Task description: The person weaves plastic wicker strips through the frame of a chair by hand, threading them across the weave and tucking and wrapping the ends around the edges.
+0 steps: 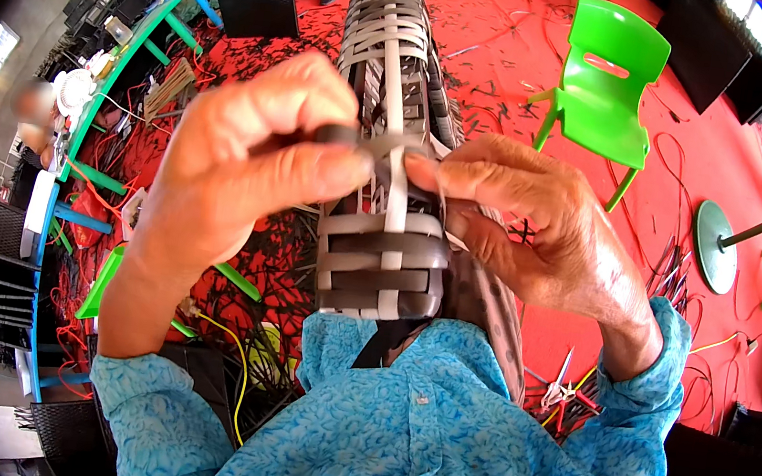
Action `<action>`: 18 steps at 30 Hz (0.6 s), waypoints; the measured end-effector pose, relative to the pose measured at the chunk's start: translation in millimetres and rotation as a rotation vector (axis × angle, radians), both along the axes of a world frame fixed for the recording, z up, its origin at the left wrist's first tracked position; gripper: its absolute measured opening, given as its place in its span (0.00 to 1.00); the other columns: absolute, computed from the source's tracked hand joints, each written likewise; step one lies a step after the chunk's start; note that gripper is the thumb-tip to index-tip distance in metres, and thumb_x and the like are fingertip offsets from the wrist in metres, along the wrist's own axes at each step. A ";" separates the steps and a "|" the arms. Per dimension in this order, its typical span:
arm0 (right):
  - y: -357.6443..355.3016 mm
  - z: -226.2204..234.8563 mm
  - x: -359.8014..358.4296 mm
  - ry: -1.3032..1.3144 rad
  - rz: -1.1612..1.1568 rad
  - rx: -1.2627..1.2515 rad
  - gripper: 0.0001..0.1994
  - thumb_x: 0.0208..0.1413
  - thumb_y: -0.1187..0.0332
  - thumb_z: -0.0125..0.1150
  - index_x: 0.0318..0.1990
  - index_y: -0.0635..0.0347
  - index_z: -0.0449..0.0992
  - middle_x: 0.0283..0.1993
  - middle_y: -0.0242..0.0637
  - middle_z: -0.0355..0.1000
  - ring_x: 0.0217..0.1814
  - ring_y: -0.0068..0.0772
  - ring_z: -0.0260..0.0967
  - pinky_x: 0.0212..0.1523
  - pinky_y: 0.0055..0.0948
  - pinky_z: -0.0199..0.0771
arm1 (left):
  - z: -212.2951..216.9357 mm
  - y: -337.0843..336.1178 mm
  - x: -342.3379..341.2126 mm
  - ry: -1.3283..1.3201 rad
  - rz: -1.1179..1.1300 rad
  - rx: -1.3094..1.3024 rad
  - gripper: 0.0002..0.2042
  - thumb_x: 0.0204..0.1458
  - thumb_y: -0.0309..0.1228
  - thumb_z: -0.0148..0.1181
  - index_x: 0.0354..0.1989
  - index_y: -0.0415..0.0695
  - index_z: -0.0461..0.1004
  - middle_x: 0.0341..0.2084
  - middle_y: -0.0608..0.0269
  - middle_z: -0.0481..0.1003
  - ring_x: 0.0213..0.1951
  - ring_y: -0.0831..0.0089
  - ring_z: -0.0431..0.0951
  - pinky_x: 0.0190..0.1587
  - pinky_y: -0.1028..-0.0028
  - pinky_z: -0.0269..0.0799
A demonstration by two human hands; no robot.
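A long, narrow woven piece [380, 276] of brown-grey plastic wicker runs away from my lap. Its flat strips cross a pale lengthwise strip [392, 81], and gaps show in the weave just beyond my hands. My left hand [228, 160], slightly blurred, pinches a dark wicker strip [341, 135] between thumb and bent forefinger above the piece's left side. At the right edge, my right hand [537, 225] is closed, thumb and forefinger pressed on the same crossing strip beside the pale one. The strip's ends are hidden by my fingers.
A green plastic chair [607, 90] stands ahead right, near a round green base with a pole [715, 248]. Scissors [559, 389] lie right of my lap. Strip scraps and cables cover parts of the red floor [508, 43]. Along the left runs a green-blue workbench [95, 104], a person beside it.
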State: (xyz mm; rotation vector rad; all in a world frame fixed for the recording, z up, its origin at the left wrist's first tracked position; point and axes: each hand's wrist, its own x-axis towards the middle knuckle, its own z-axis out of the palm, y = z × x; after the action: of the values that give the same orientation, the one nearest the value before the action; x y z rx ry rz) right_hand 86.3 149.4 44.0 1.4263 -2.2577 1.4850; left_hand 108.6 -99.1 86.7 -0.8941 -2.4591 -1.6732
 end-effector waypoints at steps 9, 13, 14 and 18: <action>15.3 2.3 -4.4 -0.027 0.079 0.015 0.18 0.49 0.78 0.62 0.50 0.64 0.75 0.40 0.46 0.74 0.40 0.41 0.73 0.40 0.33 0.73 | 1.2 6.9 13.1 -0.106 0.032 -0.102 0.18 0.40 0.32 0.74 0.36 0.40 0.73 0.32 0.69 0.69 0.28 0.87 0.63 0.28 0.86 0.58; 14.0 4.6 -5.7 0.007 0.127 -0.029 0.15 0.47 0.70 0.68 0.43 0.67 0.76 0.36 0.44 0.74 0.35 0.40 0.73 0.36 0.33 0.74 | -13.7 12.5 23.5 0.041 0.155 -0.009 0.18 0.41 0.30 0.73 0.39 0.38 0.73 0.35 0.68 0.71 0.30 0.86 0.68 0.30 0.86 0.62; 11.3 3.9 -5.0 0.074 0.071 -0.022 0.15 0.46 0.68 0.69 0.40 0.66 0.76 0.34 0.42 0.75 0.33 0.40 0.73 0.34 0.32 0.73 | -16.5 16.0 23.7 0.042 0.165 0.070 0.18 0.42 0.30 0.72 0.40 0.38 0.73 0.35 0.67 0.72 0.30 0.85 0.69 0.30 0.86 0.62; 7.0 2.9 2.4 0.099 -0.057 -0.014 0.12 0.47 0.73 0.68 0.39 0.66 0.76 0.33 0.41 0.74 0.34 0.39 0.73 0.34 0.31 0.74 | -10.0 18.9 17.8 0.518 0.140 -0.273 0.14 0.45 0.28 0.68 0.40 0.39 0.76 0.32 0.60 0.74 0.29 0.76 0.74 0.28 0.79 0.68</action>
State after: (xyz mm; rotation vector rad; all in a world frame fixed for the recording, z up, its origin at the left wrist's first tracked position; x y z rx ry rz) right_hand 88.7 156.4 47.0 1.3872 -2.2058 1.3801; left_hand 126.4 -80.2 76.7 -0.9971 -2.3368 -0.9233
